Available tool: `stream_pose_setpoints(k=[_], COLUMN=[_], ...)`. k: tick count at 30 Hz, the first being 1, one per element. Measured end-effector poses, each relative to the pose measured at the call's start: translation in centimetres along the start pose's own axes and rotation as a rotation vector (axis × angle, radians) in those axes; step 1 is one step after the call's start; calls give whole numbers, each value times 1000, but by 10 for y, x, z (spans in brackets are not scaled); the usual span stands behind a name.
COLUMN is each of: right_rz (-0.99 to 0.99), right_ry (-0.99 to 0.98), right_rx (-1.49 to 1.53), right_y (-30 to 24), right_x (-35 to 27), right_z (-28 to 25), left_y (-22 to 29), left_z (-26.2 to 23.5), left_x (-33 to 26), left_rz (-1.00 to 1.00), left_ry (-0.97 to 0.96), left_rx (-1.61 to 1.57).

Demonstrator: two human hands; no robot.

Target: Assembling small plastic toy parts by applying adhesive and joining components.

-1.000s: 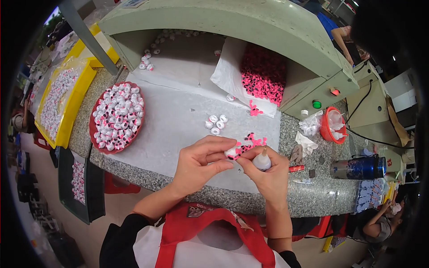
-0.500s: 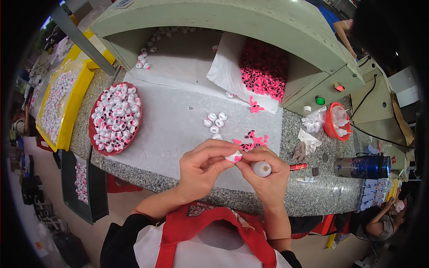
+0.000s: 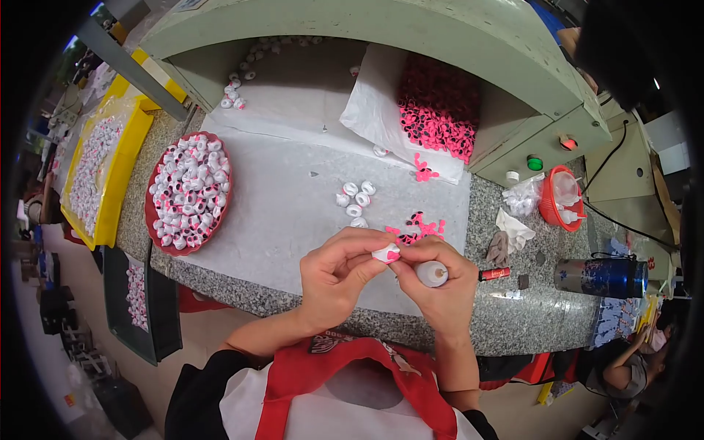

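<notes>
My left hand (image 3: 328,282) pinches a small white rounded piece with a pink patch (image 3: 386,254) between thumb and fingers. Against its right side rest the thumb and fingertips of my right hand (image 3: 449,293). That hand also has a small whitish squeeze bottle (image 3: 433,273) tucked in its grip, its round end facing up. Just beyond my fingers lies a loose heap of flat pink and black pieces (image 3: 419,229). Left of that heap, several white rounded pieces (image 3: 353,210) sit on the white paper sheet (image 3: 279,198).
A red basket (image 3: 152,229) full of white-and-pink pieces stands left. Behind is a grey-green box housing (image 3: 352,23) with more pink pieces (image 3: 440,132) inside. At right are an orange basket (image 3: 548,209), a crumpled tissue (image 3: 515,229), a red marker (image 3: 494,273) and a blue tumbler (image 3: 605,277).
The view has shifted slightly, so the table things at the right appear a little farther right. Both hands keep nearly the same pose around the white-and-pink piece, whose pink patch shows slightly differently.
</notes>
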State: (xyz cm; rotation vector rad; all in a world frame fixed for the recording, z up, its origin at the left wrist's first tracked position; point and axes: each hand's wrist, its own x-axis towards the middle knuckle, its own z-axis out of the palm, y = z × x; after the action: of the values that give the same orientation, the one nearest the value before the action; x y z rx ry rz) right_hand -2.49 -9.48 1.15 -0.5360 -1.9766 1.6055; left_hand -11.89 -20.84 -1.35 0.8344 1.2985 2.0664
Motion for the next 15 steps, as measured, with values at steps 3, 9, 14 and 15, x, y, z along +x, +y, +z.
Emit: stream_pose_setpoints(k=[3,9,14,15], right_rz=[17,44,-306,-284], right_ry=[6,70,42,-1], right_rx=[-10,-41,-98,-31], right_y=[0,16,11,11], right_x=[0,11,4,1], right_z=[1,6,0,-3], left_y=[-1,-11,5,16], left_z=[1,-12,-13,-11], left_x=[0,17,15,12], left_rz=[4,-356,-400,-365], left_ry=[23,121,12,-39], left_rx=[13,-257,-303,-208])
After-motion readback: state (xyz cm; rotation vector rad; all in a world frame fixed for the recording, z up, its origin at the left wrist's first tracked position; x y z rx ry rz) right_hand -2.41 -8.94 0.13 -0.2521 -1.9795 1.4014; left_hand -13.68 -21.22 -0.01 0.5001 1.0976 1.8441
